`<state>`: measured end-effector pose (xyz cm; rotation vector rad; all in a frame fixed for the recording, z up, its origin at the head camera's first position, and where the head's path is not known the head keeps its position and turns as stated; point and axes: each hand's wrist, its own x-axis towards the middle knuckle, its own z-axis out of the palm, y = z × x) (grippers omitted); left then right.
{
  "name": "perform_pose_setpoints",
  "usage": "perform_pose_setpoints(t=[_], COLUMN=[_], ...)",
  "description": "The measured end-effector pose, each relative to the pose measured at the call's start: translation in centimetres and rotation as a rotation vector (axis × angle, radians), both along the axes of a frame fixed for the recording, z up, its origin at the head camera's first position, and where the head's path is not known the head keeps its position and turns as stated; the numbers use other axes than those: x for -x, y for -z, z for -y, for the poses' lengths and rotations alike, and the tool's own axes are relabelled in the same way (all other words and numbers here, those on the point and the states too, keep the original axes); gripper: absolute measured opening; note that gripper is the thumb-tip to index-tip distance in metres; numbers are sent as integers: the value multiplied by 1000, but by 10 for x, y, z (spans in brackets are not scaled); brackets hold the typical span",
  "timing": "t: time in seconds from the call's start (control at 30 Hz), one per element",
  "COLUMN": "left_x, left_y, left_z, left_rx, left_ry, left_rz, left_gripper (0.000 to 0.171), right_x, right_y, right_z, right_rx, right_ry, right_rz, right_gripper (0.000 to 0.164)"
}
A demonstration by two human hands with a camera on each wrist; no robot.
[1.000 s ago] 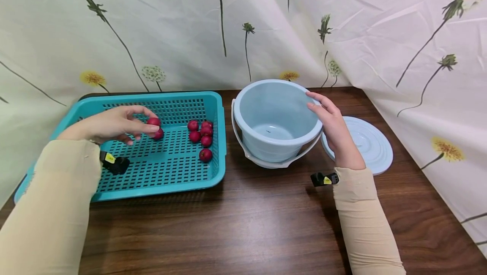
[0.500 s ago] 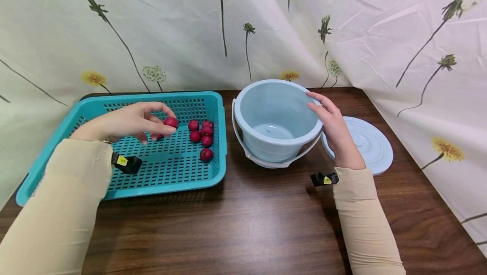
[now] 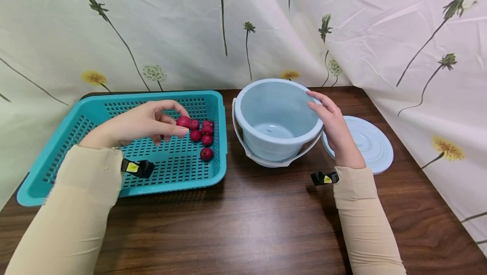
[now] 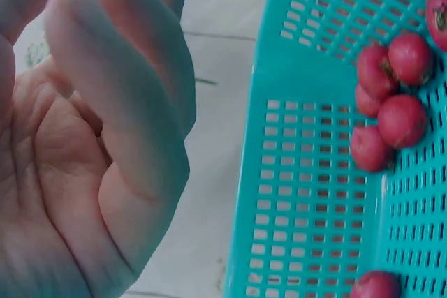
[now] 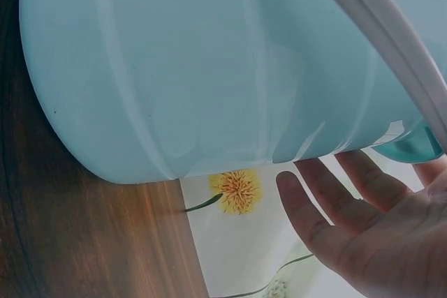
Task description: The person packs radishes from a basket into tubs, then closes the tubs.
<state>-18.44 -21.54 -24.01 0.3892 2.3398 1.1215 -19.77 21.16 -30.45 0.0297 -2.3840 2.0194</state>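
In the head view my left hand pinches a red radish between thumb and fingers, above the teal basket. Several more radishes lie at the basket's right end; the left wrist view shows a cluster of radishes beside the hand. Across the table, my right hand holds the right rim of a pale blue bucket, thumb over the inner side. From the right wrist, the fingers lie along the bucket's outer wall. No radish shows inside the bucket.
A pale blue round lid lies on the dark wooden table, right of the bucket. The bucket's white handle hangs down its front. A flower-print cloth stands behind and to the right.
My left hand has moved right across the basket with the pinched radish, away from another radish now mostly hidden behind the hand. The right hand and bucket stay put.
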Motion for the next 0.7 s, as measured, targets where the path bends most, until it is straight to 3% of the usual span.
perform_pose_setpoints(t=[0.23, 0.7], left_x=[-3, -2], left_y=[-2, 1], left_z=[-16, -44], left_rx=[-41, -53], left_ry=[-3, 67], left_rz=[-28, -34], left_gripper=[43, 43], right_x=[0, 1], right_y=[0, 1], right_z=[0, 0], right_rx=[2, 20], right_ry=[0, -3], right_rz=[-3, 0], right_gripper=[47, 45])
